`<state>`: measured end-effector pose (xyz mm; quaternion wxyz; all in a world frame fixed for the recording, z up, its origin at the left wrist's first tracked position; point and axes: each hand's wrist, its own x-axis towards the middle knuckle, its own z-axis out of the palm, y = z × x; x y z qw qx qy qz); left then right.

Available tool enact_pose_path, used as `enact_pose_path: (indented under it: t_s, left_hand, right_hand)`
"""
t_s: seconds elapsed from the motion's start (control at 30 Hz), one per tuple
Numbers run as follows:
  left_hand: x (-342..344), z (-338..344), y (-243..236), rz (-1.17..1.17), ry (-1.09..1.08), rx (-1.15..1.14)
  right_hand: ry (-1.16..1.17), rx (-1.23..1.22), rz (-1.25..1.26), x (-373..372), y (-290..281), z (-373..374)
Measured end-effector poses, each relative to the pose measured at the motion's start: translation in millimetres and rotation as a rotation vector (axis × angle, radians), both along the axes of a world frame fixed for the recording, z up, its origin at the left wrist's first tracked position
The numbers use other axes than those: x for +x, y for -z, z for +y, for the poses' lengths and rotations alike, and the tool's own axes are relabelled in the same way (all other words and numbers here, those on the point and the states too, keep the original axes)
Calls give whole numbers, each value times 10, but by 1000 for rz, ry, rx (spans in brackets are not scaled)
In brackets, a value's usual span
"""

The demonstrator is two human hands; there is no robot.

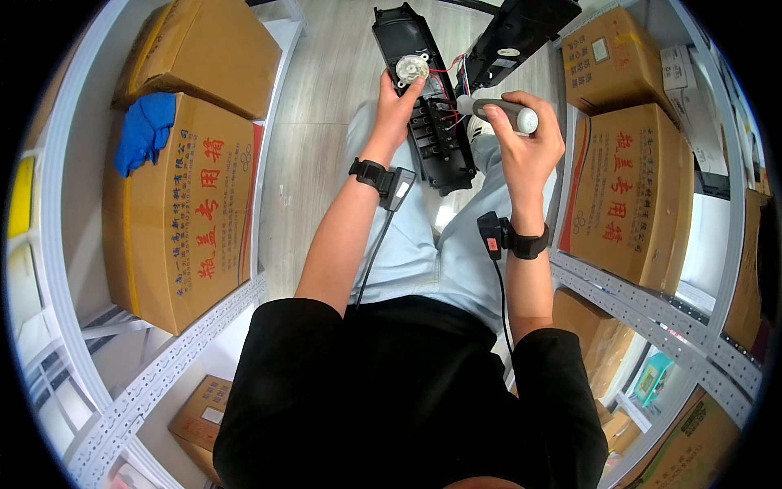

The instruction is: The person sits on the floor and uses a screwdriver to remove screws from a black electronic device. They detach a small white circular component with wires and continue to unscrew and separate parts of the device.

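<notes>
In my left hand [394,109], near the top middle, is a round translucent plastic part [412,68] with small mounting tabs, held over a long black plastic housing [441,160] with a row of molded compartments. Red, blue and other thin wires [448,112] run from the housing toward a second black panel [516,33] at upper right. My right hand [529,147] grips a grey-handled tool [511,114] with a white end cap, its other end pointing left toward the wires; its tip is unclear. The long housing lies over my legs.
Metal shelving [175,379] flanks me, holding cardboard boxes on the left [171,244] and right [619,212]. A blue cloth [142,130] hangs over a left box. Pale wood-look flooring [314,122] shows below. Cables run from devices strapped to both my wrists.
</notes>
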<state>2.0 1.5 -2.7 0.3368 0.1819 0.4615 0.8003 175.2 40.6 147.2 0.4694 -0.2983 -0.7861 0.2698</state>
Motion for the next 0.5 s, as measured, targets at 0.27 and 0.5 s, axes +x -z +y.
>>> enact_pose_path:
  t_s: [0.27, 0.5]
  left_hand:
    - [9, -4, -13, -24, 7, 28]
    - [0, -14, -12, -23, 15, 40]
  right_hand:
    - [3, -17, 12, -41, 36, 31]
    - [-24, -1, -8, -37, 23, 47]
